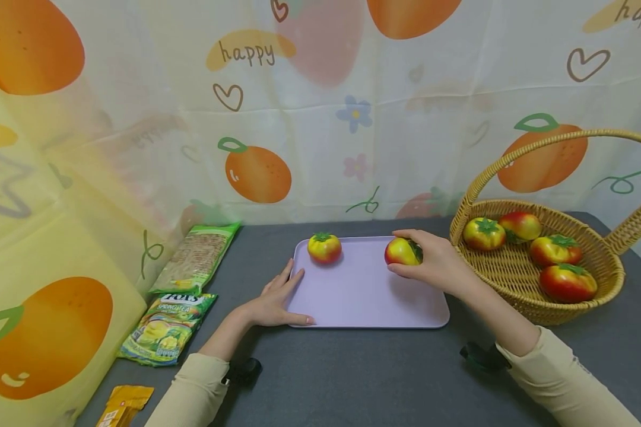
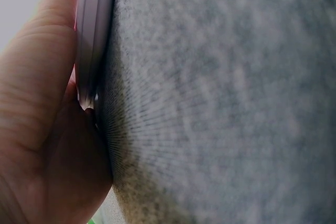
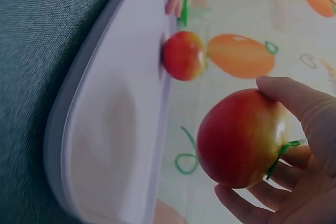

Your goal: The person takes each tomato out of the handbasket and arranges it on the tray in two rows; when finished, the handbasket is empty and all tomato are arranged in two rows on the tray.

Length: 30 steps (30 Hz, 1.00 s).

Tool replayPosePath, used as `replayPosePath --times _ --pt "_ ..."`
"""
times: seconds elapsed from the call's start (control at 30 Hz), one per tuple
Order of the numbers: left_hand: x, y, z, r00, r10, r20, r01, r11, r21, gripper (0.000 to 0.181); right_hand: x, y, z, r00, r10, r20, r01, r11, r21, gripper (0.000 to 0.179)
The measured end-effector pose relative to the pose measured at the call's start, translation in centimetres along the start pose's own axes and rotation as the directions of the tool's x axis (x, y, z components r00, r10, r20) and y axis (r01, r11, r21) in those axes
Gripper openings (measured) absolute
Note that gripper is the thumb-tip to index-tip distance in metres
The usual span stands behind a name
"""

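A lilac tray (image 1: 352,296) lies flat on the dark table. My left hand (image 1: 269,305) rests at its left end with fingers spread, the thumb (image 2: 26,72) along the front rim in the left wrist view. My right hand (image 1: 438,261) holds a red-and-yellow tomato-like fruit (image 1: 400,252) with a green leafy top above the tray's right part. In the right wrist view, thumb and fingertips grip this fruit (image 3: 236,140) from opposite sides, and a gap separates it from the tray (image 3: 105,129). A similar fruit (image 1: 324,249) sits upright in the tray's back left corner.
A wicker basket (image 1: 513,296) with a tall arched handle stands at the right, with several similar fruits (image 1: 566,283) inside. On the left lie a green-edged packet (image 1: 194,258), a green-and-yellow candy bag (image 1: 165,329) and an orange packet (image 1: 125,403). A printed curtain (image 1: 310,118) hangs behind.
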<state>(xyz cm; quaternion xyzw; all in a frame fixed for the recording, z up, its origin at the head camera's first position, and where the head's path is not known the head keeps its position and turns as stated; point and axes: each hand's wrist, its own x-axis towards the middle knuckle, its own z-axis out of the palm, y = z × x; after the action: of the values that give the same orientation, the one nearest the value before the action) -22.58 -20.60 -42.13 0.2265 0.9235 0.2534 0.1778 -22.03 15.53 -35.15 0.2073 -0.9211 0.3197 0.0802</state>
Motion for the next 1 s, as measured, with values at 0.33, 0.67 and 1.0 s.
replayPosePath --times 0.33,0.67,1.0 --pt "0.0 0.2 -0.1 1.000 -0.005 0.002 0.005 1.000 -0.017 0.113 3.3 -0.4 2.9 1.000 -0.017 0.015 0.017 1.000 0.001 0.063" --pt "-0.1 0.1 -0.1 1.000 -0.011 0.003 0.011 1.000 -0.021 0.112 5.4 -0.7 4.6 0.997 -0.031 0.076 0.034 0.999 -0.031 0.059" --pt "-0.1 0.2 -0.1 0.999 -0.032 0.009 0.032 0.999 -0.028 0.112 6.9 -0.9 5.9 0.988 0.022 0.152 -0.002 0.991 -0.136 0.063"
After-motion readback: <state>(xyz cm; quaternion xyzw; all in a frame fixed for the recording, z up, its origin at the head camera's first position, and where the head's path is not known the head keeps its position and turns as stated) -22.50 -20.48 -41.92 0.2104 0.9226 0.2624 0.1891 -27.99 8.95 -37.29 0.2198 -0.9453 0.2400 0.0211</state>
